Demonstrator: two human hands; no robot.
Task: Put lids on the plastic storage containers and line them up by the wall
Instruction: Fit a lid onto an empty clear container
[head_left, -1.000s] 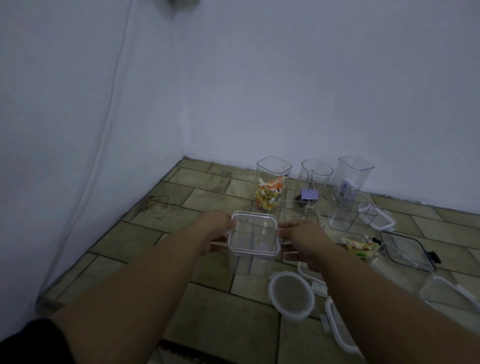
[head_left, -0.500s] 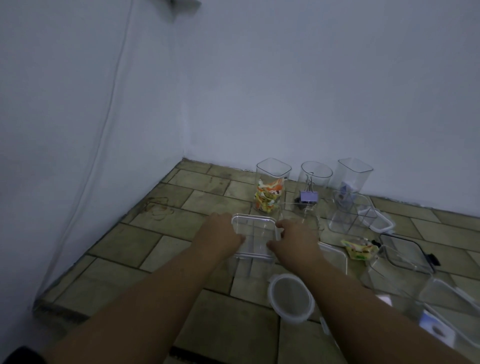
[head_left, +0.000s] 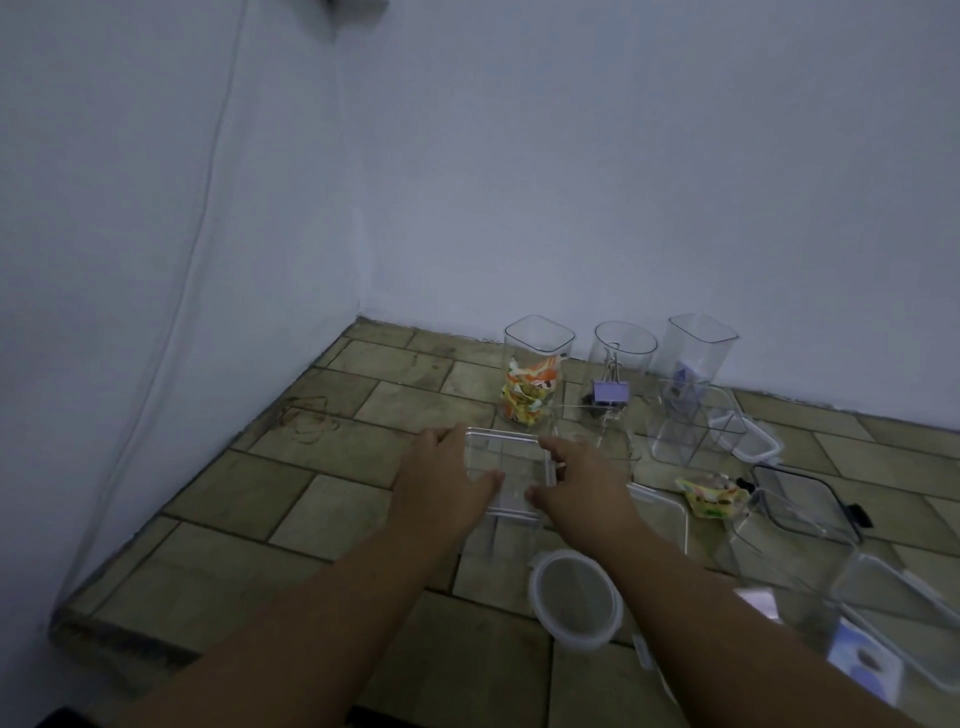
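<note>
A clear square container with a clear square lid (head_left: 511, 460) on top stands on the tiled floor in front of me. My left hand (head_left: 447, 480) lies on the lid's left side, thumb across the top. My right hand (head_left: 582, 480) presses on its right side, fingers spread over the edge. By the far wall stand three open clear containers: one with colourful wrappers (head_left: 532, 371), a round one with a purple binder clip (head_left: 615, 371), and a square one (head_left: 693, 364) with a small card inside.
A round lid (head_left: 574, 597) lies near my right forearm. A square lid (head_left: 660, 514) lies right of it, beside a yellow packet (head_left: 711, 496). More clear containers and lids crowd the right, including a black-rimmed lid (head_left: 800, 496) and a white-rimmed lid (head_left: 748, 439). Walls (head_left: 156, 260) meet at the left.
Both hands moved from the container's sides up onto the lid and now press on it. The view shifted slightly nearer.
</note>
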